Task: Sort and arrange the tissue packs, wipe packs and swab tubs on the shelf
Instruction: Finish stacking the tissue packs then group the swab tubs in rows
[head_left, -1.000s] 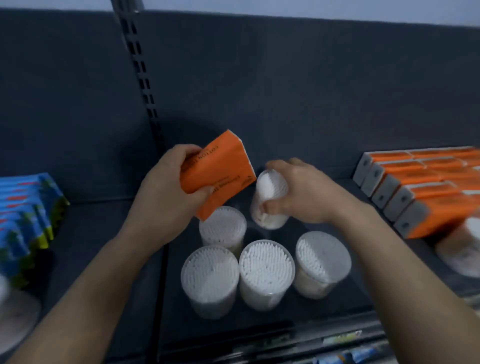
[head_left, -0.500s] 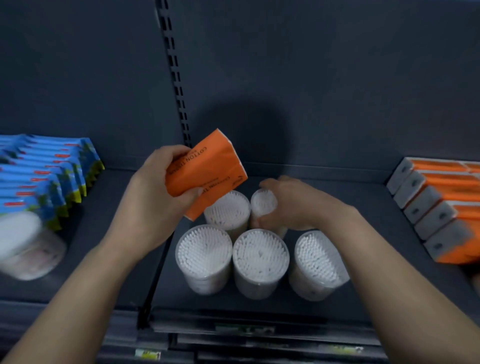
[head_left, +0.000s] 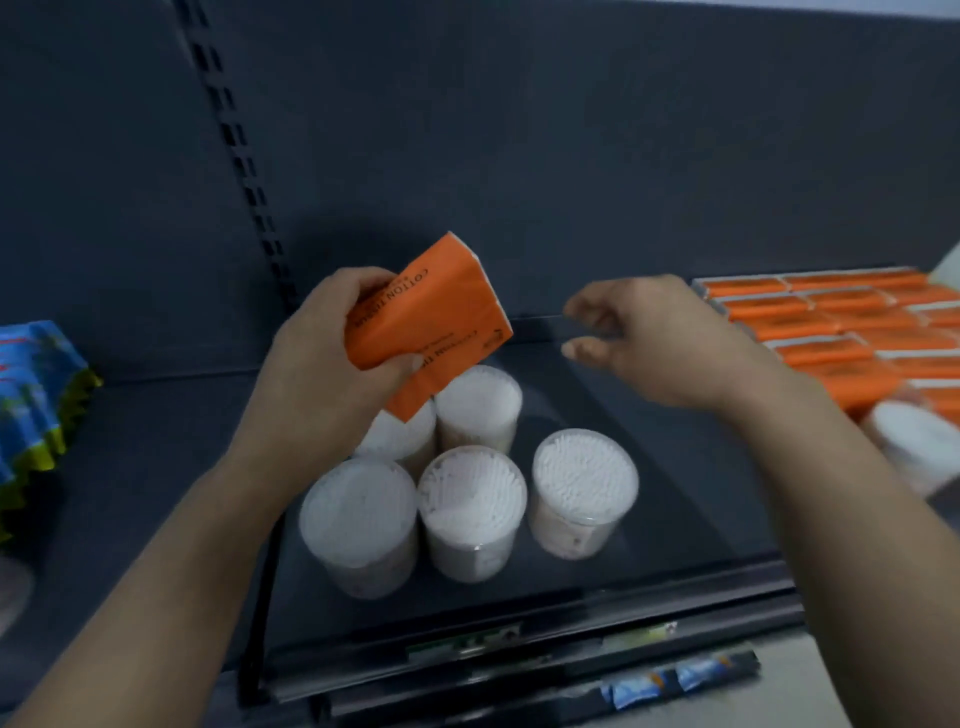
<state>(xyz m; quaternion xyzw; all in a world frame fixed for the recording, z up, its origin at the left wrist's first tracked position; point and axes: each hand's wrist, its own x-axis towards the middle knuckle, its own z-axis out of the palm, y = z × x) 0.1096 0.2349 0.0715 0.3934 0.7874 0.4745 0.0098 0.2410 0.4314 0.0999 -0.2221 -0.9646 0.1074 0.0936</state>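
Left hand (head_left: 317, 374): grips orange tissue pack (head_left: 423, 322), frame centre.
Right hand (head_left: 660, 343): fingers loose, holding nothing.
Swab tubs (head_left: 470, 512): five, lower centre.

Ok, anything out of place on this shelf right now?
Yes: one swab tub lies tipped against the orange tissue packs at the right, apart from the five upright tubs in the middle. It is blurred, so details are unclear.

Swab tubs (head_left: 471, 499) clustered mid-shelf, open shelf floor (head_left: 691, 467) either side, orange tissue packs (head_left: 831, 322) at right, blue packs (head_left: 36, 395) left.
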